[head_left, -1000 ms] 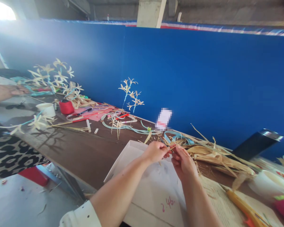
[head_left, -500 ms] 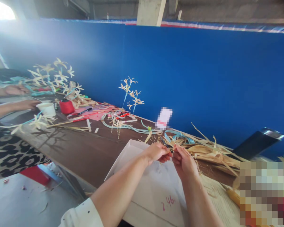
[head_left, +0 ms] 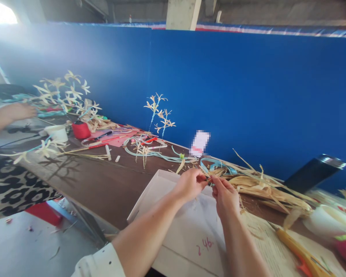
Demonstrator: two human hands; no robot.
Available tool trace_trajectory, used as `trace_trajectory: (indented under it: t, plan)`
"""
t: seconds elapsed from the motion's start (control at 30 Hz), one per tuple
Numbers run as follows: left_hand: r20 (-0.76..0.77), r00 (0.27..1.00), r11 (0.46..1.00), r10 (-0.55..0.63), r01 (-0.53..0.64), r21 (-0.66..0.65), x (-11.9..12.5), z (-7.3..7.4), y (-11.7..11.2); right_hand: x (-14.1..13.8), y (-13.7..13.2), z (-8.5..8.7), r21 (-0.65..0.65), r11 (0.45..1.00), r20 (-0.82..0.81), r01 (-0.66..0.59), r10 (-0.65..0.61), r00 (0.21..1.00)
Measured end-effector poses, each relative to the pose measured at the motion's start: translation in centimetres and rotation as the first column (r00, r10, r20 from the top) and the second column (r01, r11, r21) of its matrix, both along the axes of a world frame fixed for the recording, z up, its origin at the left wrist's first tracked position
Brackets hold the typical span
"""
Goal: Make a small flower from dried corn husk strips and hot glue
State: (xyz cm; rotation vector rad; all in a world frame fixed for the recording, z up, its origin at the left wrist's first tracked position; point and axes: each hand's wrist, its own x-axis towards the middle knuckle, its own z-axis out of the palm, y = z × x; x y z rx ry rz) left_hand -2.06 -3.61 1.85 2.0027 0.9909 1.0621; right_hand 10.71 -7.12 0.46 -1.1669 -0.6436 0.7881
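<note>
Over the far part of a white tray, my left hand and my right hand meet with their fingertips pinched together. Between the fingertips is something small and thin, mostly hidden, too small to name. Dried husk strips lie in a heap just right of my right hand. A loop of light blue ribbon rests behind my hands, among small husk scraps. Pink handwritten figures mark the tray's near part, between my forearms.
Husk flowers on blue stems stand before a blue partition. A dark flask leans at right, near a yellow-handled tool and a white tape roll. At left are a white cup, red thread and another person's hand.
My hands stay together, with the fingers slightly shifted and the left wrist more bent. At left, the other person's nearer hand has drawn away from the white cup.
</note>
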Motion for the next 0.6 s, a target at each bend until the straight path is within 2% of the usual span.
trace_trajectory:
  t: [0.1, 0.2, 0.37, 0.6]
  plan:
    - [-0.041, 0.999, 0.97, 0.0, 0.01, 0.243, -0.03, -0.07, -0.16, 0.17, 0.06, -0.3, -0.012, 1.0, 0.049, 0.005, -0.005, 0.999]
    - [-0.084, 0.996, 0.936, 0.024, 0.007, 0.351, -0.15, -0.2, -0.14, 0.26, 0.11, -0.46, -0.007, 1.0, 0.098, -0.005, 0.006, 0.995]
    - [-0.136, 0.988, 0.927, 0.069, -0.013, 0.376, -0.27, -0.3, -0.04, -0.04, -0.03, 0.01, -0.028, 1.0, 0.08, 0.012, -0.009, 0.997]
    - [-0.146, 0.986, 0.954, 0.075, -0.029, 0.297, -0.07, -0.43, -0.07, -0.09, -0.02, 0.15, -0.024, 1.0, 0.022, -0.01, 0.01, 1.0]
